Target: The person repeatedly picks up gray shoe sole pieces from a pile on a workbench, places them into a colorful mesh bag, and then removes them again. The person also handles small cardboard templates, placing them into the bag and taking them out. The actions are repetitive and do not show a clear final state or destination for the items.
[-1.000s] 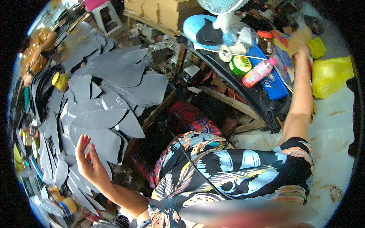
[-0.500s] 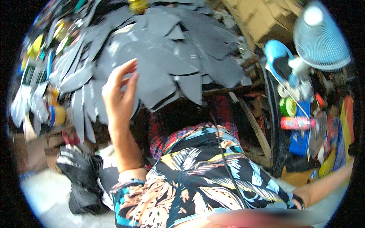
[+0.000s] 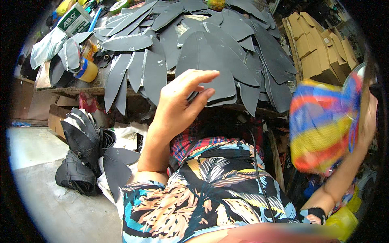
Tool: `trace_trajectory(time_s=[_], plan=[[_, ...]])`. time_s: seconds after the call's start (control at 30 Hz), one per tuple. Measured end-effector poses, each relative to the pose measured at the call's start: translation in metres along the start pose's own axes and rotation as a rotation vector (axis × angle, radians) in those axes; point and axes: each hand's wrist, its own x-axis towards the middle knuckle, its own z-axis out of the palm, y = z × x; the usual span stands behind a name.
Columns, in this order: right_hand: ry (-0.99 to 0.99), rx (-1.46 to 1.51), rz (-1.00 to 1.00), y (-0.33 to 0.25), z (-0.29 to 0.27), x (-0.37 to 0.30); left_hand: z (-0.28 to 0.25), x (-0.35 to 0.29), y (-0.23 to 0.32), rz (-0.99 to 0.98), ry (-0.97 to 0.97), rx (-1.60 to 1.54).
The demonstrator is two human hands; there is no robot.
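My left hand (image 3: 186,99) hovers over the near edge of a heap of dark grey cut sheet pieces (image 3: 202,54), with its fingers curved, thumb apart and nothing between them. Several of these leaf-shaped pieces carry pale chalk-like marks. At the right rim, my right hand (image 3: 368,115) is raised beside a striped bag-like cloth (image 3: 324,125) in red, blue and yellow. That hand appears closed on the cloth's upper right side, though its fingers are partly hidden and the cloth is blurred.
The heap covers a worktable. At its left stand a jar with a blue band (image 3: 88,71), a plastic bag (image 3: 48,47) and a green-and-white box (image 3: 75,19). Cardboard pieces (image 3: 320,44) lie at the back right. Bundled black pieces (image 3: 79,141) sit on the left.
The view has turned to the right. The striped cloth, earlier hanging at the right rim, is now lifted by my right hand and hides the shelf things. My left hand stays curved and empty.
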Motion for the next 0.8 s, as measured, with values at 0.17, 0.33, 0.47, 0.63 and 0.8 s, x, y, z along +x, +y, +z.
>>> trace_trajectory(time_s=[0.17, 0.33, 0.47, 0.63, 0.8], plan=[[0.215, 0.687, 0.219, -0.085, 0.101, 0.083, -0.011, -0.012, 0.008, 0.005, 0.205, 0.055], [0.238, 1.175, 0.485, -0.161, 0.186, 0.129, -0.003, -0.002, 0.012, 0.086, 0.24, 0.306], [-0.324, 1.512, 0.411, -0.182, 0.239, 0.107, 0.02, 0.022, 0.001, 0.147, 0.22, 0.462], [-0.114, 1.536, 0.356, -0.131, 0.248, 0.092, 0.045, 0.041, -0.003, 0.285, 0.233, 0.563], [-0.123, 1.626, 0.509, -0.099, 0.222, 0.064, 0.082, 0.073, -0.02, 0.385, 0.179, 0.655]])
